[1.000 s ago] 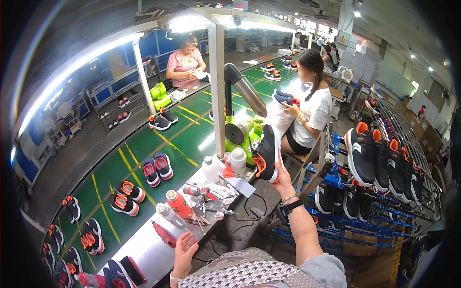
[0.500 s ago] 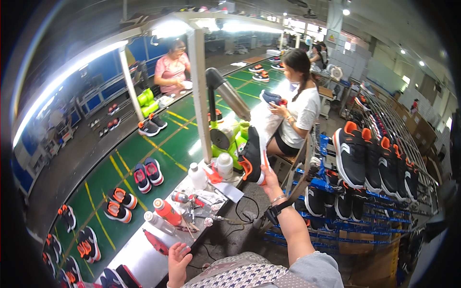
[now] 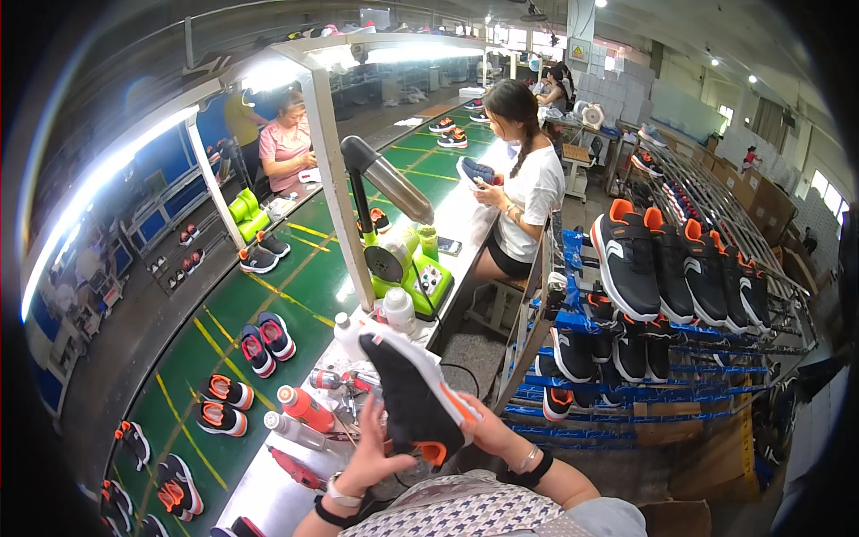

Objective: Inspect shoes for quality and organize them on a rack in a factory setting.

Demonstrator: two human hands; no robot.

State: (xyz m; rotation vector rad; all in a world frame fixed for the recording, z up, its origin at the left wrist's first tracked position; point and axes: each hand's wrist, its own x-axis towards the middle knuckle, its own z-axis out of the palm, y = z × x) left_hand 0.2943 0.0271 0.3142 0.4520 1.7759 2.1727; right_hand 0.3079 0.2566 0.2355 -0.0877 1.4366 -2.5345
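A black sneaker (image 3: 404, 394) with a white-and-orange sole and orange lining is held up in front of my body, toe toward the upper left and collar facing down. My right hand (image 3: 486, 426) grips it from the sole side near the heel. Beside the upper, my left hand (image 3: 374, 455) is open with fingers spread; whether it touches the shoe I cannot tell. Just behind them on the white bench edge (image 3: 255, 483) are a red bottle (image 3: 306, 409), a clear bottle (image 3: 293, 430) and two white bottles, one of them (image 3: 399, 309) by the green machine.
A green belt (image 3: 192, 358) with pairs of sneakers (image 3: 224, 403) runs along the left. A lamp-like metal arm (image 3: 389, 183) and a green machine (image 3: 420, 277) stand ahead. On the right, a rack (image 3: 644, 394) holds black sneakers (image 3: 631, 268). Two co-workers (image 3: 528, 170) (image 3: 286, 148) sit farther off.
My right hand has brought the sneaker down and leftward, from beside the green machine to in front of me. My left hand has risen toward it. The whole view has shifted slightly.
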